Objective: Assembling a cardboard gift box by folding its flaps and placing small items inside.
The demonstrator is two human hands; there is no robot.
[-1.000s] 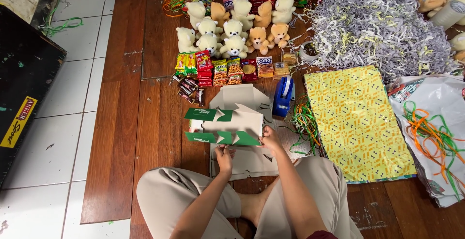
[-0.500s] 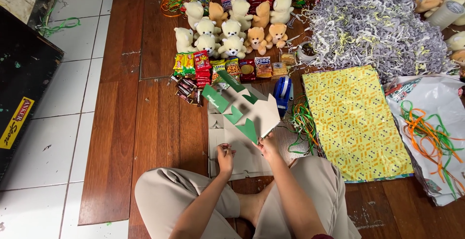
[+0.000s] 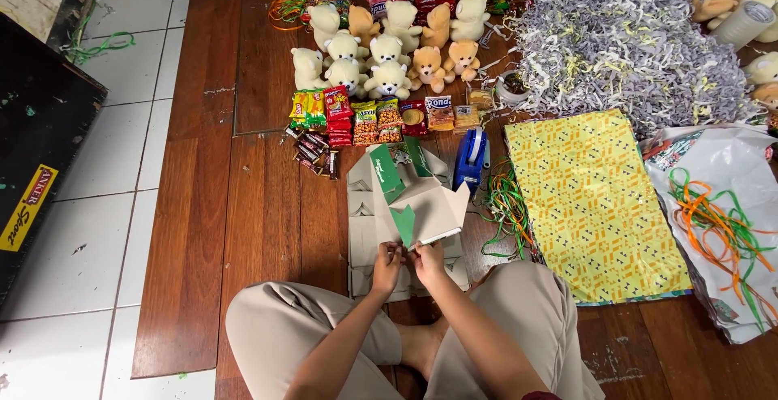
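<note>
Cardboard box blank (image 3: 413, 197), grey-brown with green panels, sits just below the frame's centre, above the person's crossed legs; a moment ago it was tilted open and higher, and now its flaps are drawn in toward a box shape, so folding seems under way. The left hand (image 3: 387, 260) and right hand (image 3: 428, 259) pinch its near edge, fingers closed on the card. It holds nothing visible. Under it lie more flat blanks (image 3: 362, 238); beyond are snack packets (image 3: 365, 120) and plush bears (image 3: 389, 47).
</note>
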